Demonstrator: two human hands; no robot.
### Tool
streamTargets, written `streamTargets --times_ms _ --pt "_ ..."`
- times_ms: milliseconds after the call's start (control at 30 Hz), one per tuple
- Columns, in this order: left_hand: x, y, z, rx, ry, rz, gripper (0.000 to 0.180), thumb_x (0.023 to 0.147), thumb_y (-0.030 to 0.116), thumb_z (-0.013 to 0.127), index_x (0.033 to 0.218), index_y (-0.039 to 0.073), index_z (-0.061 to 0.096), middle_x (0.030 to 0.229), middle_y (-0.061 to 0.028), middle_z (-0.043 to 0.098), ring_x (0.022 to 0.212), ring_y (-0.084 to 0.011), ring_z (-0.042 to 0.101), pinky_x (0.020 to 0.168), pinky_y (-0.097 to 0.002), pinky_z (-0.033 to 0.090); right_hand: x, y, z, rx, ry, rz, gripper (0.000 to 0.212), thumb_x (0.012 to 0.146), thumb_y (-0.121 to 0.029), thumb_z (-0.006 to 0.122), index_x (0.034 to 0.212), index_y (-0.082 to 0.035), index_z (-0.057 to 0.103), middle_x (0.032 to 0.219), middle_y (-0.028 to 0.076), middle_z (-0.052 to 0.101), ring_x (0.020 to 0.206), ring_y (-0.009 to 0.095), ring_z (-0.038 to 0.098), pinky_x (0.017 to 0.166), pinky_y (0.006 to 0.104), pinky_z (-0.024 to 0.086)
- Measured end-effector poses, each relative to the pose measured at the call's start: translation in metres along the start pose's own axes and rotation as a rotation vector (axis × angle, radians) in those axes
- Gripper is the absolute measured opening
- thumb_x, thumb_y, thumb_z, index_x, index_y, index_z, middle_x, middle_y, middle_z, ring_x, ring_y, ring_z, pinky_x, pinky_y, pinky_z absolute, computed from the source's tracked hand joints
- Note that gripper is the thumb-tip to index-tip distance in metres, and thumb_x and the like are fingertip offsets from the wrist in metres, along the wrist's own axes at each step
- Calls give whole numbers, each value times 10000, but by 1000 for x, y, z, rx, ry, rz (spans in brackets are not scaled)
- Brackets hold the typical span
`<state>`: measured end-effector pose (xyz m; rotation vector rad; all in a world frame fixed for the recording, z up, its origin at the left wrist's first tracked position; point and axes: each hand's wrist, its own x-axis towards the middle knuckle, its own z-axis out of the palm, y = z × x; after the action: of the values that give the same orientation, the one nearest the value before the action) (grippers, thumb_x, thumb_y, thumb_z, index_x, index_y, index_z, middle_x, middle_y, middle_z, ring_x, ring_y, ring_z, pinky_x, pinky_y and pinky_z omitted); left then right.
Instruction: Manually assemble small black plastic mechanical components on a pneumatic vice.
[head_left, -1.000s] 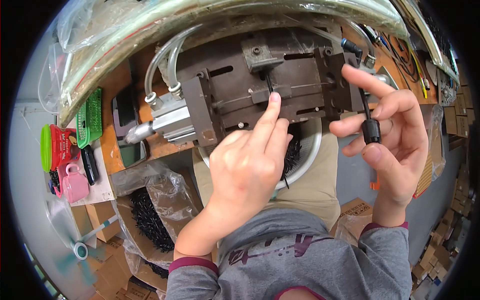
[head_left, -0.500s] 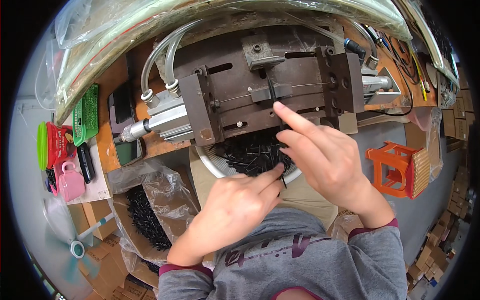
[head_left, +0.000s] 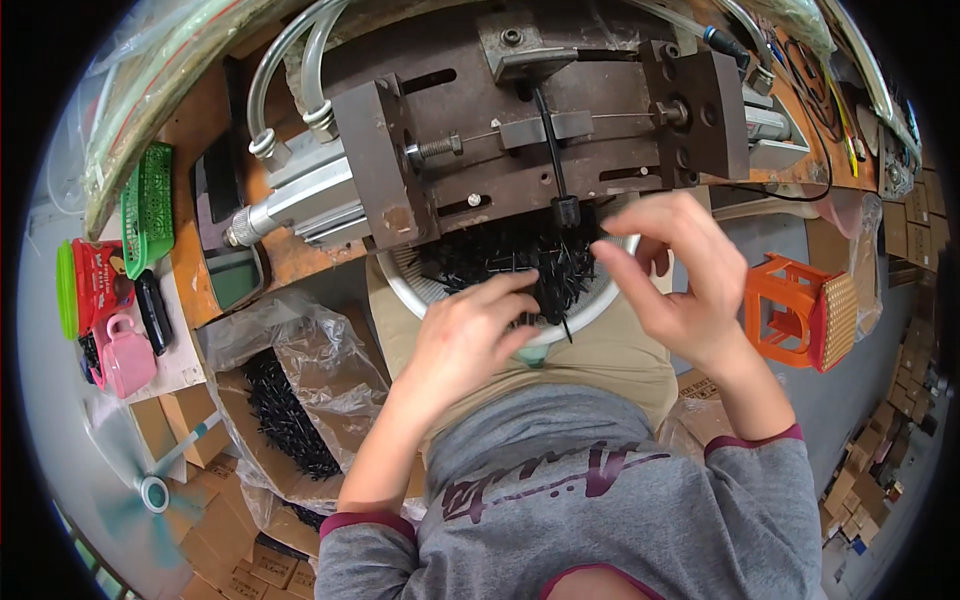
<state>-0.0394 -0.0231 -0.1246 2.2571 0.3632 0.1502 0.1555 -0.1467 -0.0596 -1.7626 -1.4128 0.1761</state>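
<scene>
A slim black rod (head_left: 553, 150) with a thicker black end lies across the small grey block (head_left: 547, 129) in the middle of a dark metal fixture. Its thick end hangs over a white basket (head_left: 408, 290) heaped with thin black pieces (head_left: 475, 262). My left hand (head_left: 465, 330) is at the basket's near side, fingers loosely bent and apart over the heap; I see nothing held. To the right of the rod hovers my right hand (head_left: 690, 275), thumb and fingers apart with nothing between them, touching neither rod nor basket.
Metal cylinders with clear hoses (head_left: 285, 95) flank the fixture on a wooden bench. At left are a green basket (head_left: 150, 210), a pink cup (head_left: 128, 357) and a fan (head_left: 153, 494). A plastic-lined box (head_left: 300, 350) holds more black pieces. An orange stool (head_left: 785, 315) stands at right.
My right hand has come off the rod and moved right. My left hand has shifted up over the heap. A threaded bolt now sticks out from the fixture's left block. The view has shifted.
</scene>
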Motion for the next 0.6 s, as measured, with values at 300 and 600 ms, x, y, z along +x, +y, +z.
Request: streamTargets --times_ms 300,600 --pt "8 -9 21 120 201 7 444 799 233 823 1195 89 681 1341 -80 642 881 -216 727 732 -339 595 -90 178 69 -641 -627 -30 181 782 -103 644 916 -95 767 1015 93 702 1084 300 646 1024 440 460" --pt "-6 -15 12 176 209 50 430 812 203 809 1209 96 683 1238 -82 700 925 -244 723 772 -338 589 -58 164 61 -709 -973 -108 211 829 -117 611 952 -92 781 1385 85 603 1323 281 537 1053 381 476"
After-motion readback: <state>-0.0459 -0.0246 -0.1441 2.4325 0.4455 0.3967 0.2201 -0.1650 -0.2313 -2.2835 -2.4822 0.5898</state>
